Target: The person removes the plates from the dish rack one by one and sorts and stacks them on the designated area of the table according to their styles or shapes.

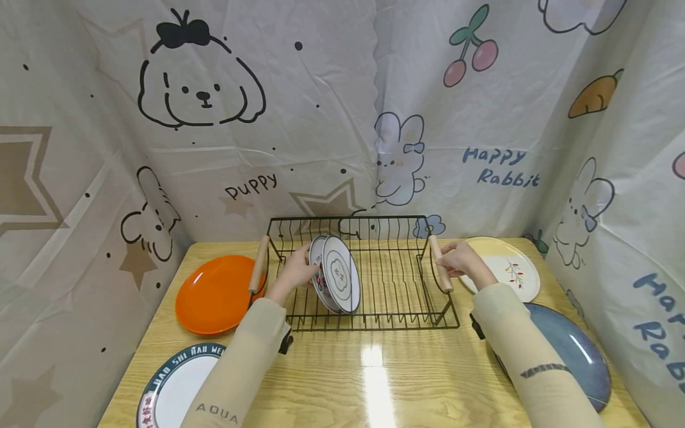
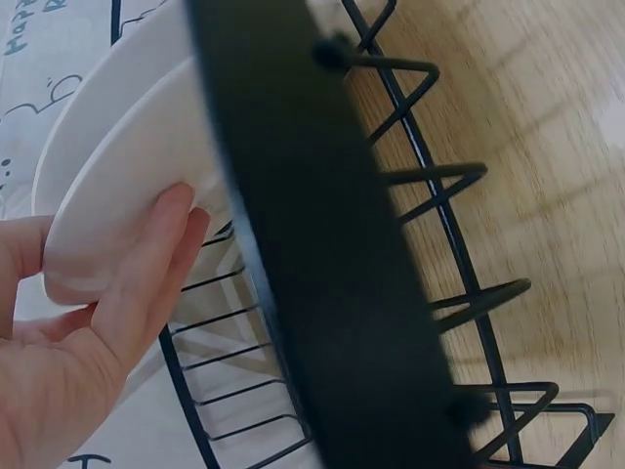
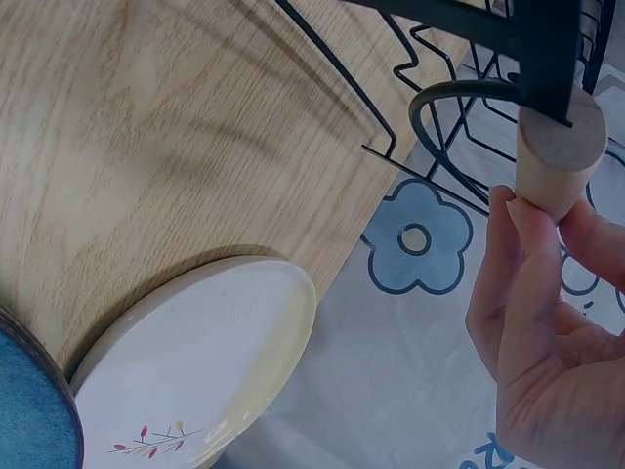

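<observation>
A black wire dish rack (image 1: 393, 314) with wooden handles stands on the table. Two white plates with dark rims lean on edge in its left half, close together. My left hand (image 1: 295, 273) pinches the left-hand plate (image 1: 321, 292) at its rim, fingers (image 2: 146, 259) lying along its pale outer face. The other plate (image 1: 341, 276), with a ring pattern at its centre, stands just right of it. At the rack's right end, my right hand (image 1: 462, 260) holds the wooden handle (image 1: 442, 270) between thumb and fingers (image 3: 532, 283).
An orange plate (image 1: 214, 297) lies left of the rack, with a green-rimmed white plate (image 1: 179, 386) nearer me. On the right are a cream-and-white plate (image 1: 505, 267) and a blue plate (image 1: 569, 351), partly behind my right sleeve. A printed curtain (image 1: 332, 89) encloses the table.
</observation>
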Action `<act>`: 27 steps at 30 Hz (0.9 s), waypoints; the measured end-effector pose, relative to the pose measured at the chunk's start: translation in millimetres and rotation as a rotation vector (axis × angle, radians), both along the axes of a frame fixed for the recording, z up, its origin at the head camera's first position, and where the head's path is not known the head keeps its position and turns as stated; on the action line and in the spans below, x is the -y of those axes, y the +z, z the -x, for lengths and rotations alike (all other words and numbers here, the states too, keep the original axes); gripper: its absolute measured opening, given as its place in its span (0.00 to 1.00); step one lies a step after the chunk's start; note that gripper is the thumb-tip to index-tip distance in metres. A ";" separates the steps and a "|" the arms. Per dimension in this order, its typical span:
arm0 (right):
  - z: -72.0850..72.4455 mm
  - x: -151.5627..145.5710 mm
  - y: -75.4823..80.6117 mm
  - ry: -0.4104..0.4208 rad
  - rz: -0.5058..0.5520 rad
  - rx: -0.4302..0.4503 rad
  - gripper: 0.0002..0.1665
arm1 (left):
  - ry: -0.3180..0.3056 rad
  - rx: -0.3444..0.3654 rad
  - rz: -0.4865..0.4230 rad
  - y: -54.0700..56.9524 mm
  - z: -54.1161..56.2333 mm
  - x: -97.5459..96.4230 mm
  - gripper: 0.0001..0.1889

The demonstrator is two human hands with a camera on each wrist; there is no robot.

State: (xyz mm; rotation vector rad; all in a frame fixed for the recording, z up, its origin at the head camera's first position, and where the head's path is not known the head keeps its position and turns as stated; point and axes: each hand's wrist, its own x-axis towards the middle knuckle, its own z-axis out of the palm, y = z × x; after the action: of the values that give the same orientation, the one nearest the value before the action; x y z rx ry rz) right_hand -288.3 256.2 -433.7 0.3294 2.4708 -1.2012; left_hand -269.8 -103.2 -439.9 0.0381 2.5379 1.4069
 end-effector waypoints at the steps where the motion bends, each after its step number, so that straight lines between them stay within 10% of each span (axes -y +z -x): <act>1: 0.1 -0.3 0.1 -0.001 0.001 0.000 0.26 | 0.007 0.003 -0.003 -0.7 0.3 -0.4 0.34; 14: 1.0 1.6 0.5 -0.008 -0.005 0.018 0.26 | 0.040 -0.019 -0.017 -0.6 -1.8 -2.1 0.33; 27: 1.3 0.1 0.0 -0.011 -0.009 0.016 0.25 | 0.038 -0.083 -0.015 21.8 -0.7 14.8 0.32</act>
State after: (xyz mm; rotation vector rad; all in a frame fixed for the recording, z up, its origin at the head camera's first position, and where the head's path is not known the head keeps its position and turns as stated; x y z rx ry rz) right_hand -289.6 256.1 -433.7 0.3545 2.4648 -1.1878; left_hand -269.1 -118.0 -418.1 0.0517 2.6079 1.4678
